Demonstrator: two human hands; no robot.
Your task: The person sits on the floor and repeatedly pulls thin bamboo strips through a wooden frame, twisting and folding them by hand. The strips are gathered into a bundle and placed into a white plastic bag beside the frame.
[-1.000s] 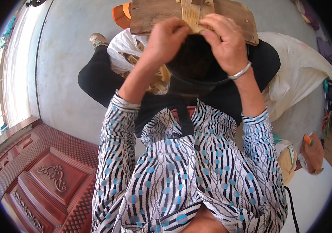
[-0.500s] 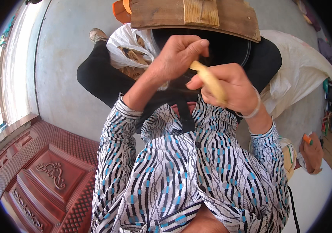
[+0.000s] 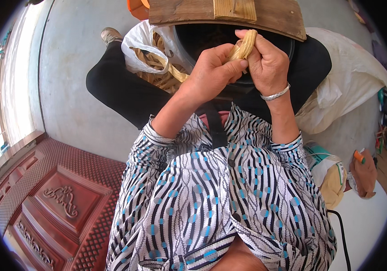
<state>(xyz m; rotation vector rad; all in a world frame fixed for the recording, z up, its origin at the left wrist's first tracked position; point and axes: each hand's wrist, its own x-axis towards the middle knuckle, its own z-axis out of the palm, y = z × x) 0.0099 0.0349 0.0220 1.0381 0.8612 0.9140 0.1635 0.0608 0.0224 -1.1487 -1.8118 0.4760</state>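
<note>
In front of me, my left hand [image 3: 217,67] and my right hand [image 3: 269,63] meet over a dark round tub [image 3: 288,45] between my knees. Both are closed on one ribbed, pale yellow dried strip [image 3: 246,46], which looks bent over at its upper end. My left thumb and fingers pinch its lower part; my right fingers wrap it from the other side. What the strip is made of I cannot tell. To the left, a white plastic bag [image 3: 134,45] stands open, full of similar tan strips [image 3: 157,74], one hanging over its edge toward my left wrist.
A wooden board [image 3: 180,11] with a paler block [image 3: 234,10] on it lies across the tub's far side. An orange object [image 3: 137,9] is behind it. At right lies a white sack [image 3: 338,67]; nearer are a tan bag [image 3: 333,185] and brown cloth [image 3: 364,174]. A carved red panel [image 3: 67,194] fills the lower left.
My right hand has moved up and away from me, bringing the strip along. My left hand, beside the strip's end before, now pinches its lower part. The view has shifted slightly.
</note>
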